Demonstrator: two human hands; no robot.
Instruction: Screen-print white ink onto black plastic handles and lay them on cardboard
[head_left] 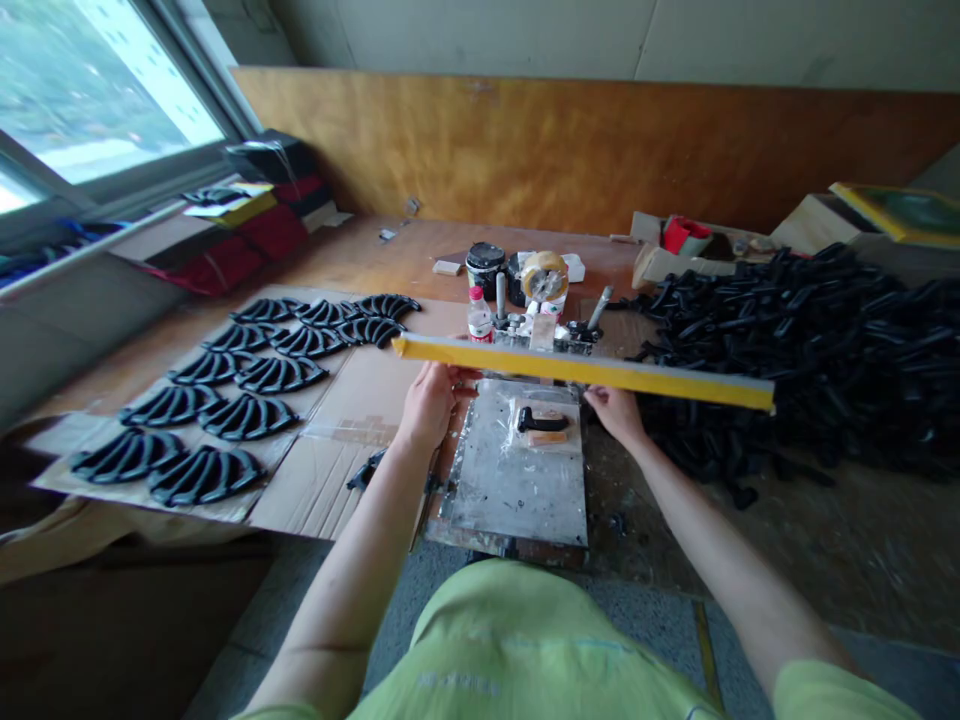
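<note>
A flat grey metal plate (517,490) lies before me. On it, a curved black handle-like piece (541,421) rests in a small holder under clear tape. A yellow-edged frame (585,372), seen nearly edge-on, spans above the plate's far end. My left hand (429,405) is by the plate's far left corner, its fingers bent inward beneath the frame. By the far right corner, my right hand (616,412) has its fingertips drawn together. Both hands look closed; what they grip, if anything, is hidden. Behind the frame stands a clamp mechanism (541,330) with upright metal rods.
Black fan-shaped clusters of pieces (247,416) lie in rows on cardboard (337,440) at left. A large heap of black pieces (787,340) covers the right side. Behind the clamp are a red-capped bottle (479,315), a dark tub (486,268) and a tape roll (545,277).
</note>
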